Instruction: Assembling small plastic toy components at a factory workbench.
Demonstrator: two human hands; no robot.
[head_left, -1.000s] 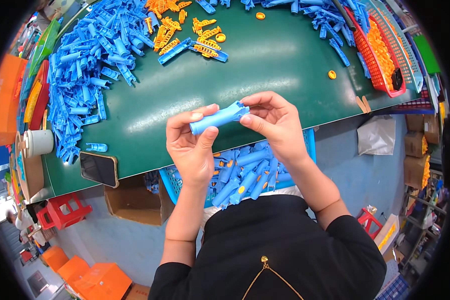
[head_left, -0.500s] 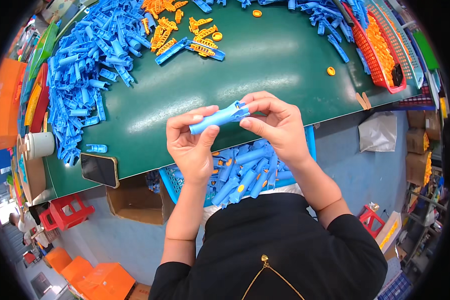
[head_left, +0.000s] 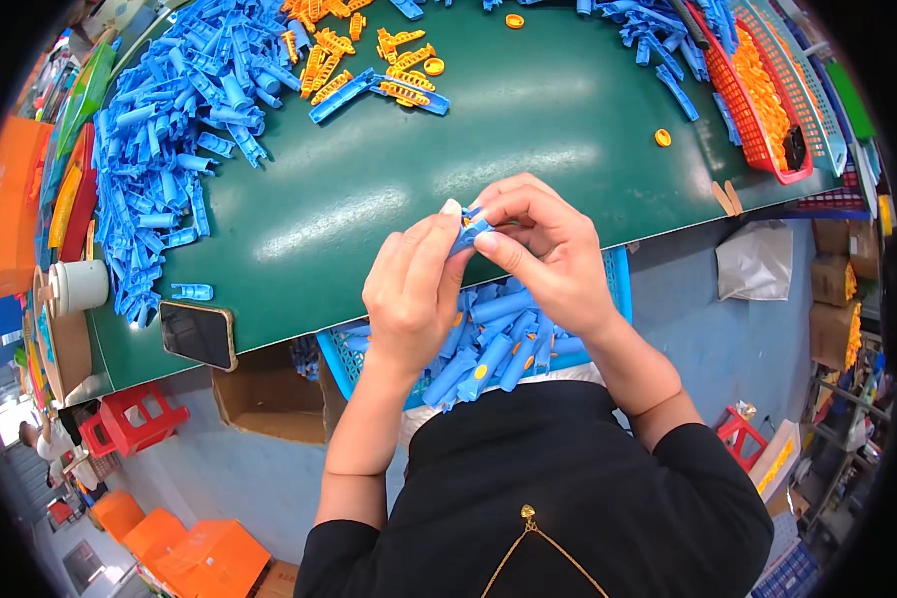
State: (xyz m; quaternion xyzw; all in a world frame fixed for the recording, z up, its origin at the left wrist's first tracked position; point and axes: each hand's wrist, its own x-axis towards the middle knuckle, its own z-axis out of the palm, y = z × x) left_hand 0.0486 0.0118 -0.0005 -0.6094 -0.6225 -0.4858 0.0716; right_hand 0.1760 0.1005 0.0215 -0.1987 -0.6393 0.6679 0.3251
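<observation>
Between both hands, just above the near edge of the green table point(head_left: 309, 289), is a blue tubular plastic part point(head_left: 469, 235), mostly hidden by fingers. My left hand point(head_left: 414, 284) wraps round its body, fingers closed over the top. With thumb and fingertips, my right hand point(head_left: 548, 249) pinches the other end, where a bit of orange shows. Below my hands sits a blue basket point(head_left: 620, 289) filled with similar blue tubes point(head_left: 498, 334), several bearing an orange oval piece.
A heap of blue parts point(head_left: 184, 120) covers the table's left side, beside orange ribbed pieces point(head_left: 329, 60). A phone point(head_left: 197, 337) and a white cup point(head_left: 78, 287) stand near the left edge. At the right is a red basket point(head_left: 728, 90) of orange pieces. An orange cap point(head_left: 662, 138) lies nearby.
My left hand has turned over and closed round the blue tube, covering most of it. The tube's near end no longer shows. My right hand keeps its pinch at about the same place.
</observation>
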